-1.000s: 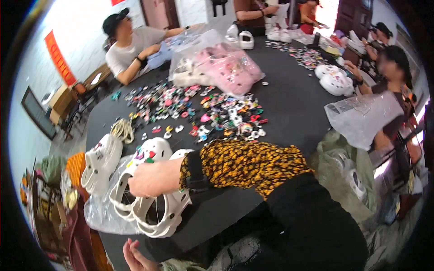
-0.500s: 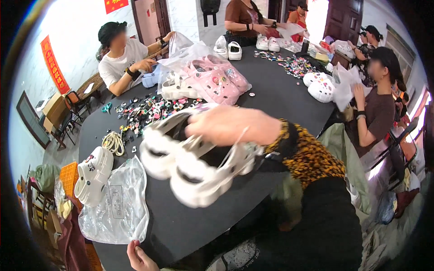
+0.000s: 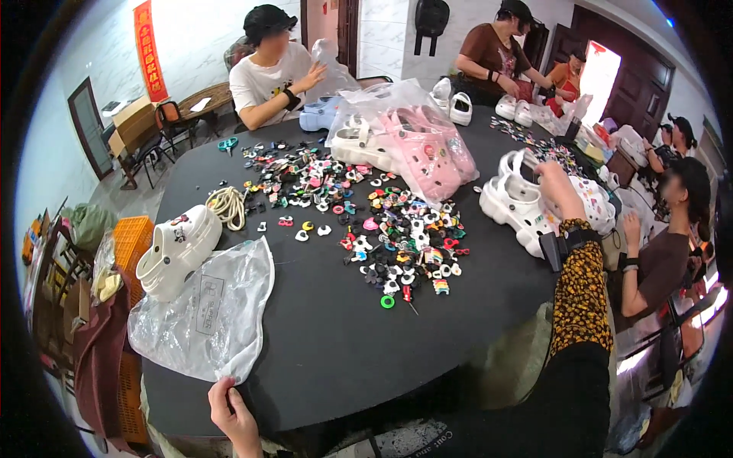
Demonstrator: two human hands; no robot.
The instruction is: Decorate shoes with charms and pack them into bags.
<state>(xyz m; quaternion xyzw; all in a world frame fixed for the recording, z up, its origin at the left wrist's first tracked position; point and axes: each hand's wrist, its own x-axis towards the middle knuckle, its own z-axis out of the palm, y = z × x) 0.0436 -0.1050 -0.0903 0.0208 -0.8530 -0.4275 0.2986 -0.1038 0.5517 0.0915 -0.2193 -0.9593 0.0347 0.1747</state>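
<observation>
My left hand (image 3: 234,416) is closed, thumb and fingers pinching the near corner of a clear plastic bag (image 3: 246,305) that lies flat on the table. A white clog (image 3: 183,248) with charms on its top rests at the bag's left side. Out at the right, my right hand (image 3: 561,189) is closed on the heel side of a pair of white clogs (image 3: 510,204), which are on or just above the table. Its fingertips are partly hidden by the shoes. Another white clog with colourful charms (image 3: 594,204) is beside that hand.
Loose shoe charms (image 3: 412,244) lie heaped mid-table, with a coil of cream cord (image 3: 227,208) left of them. Bagged pink clogs (image 3: 427,156) stand behind. Co-workers sit or stand at the table's far and right sides. Orange crates (image 3: 131,256) stand at the left.
My right hand has carried the pair of white clogs from mid-table to the right, uncovering the charm heap. My left hand keeps its pinch on the bag. The view has shifted.
</observation>
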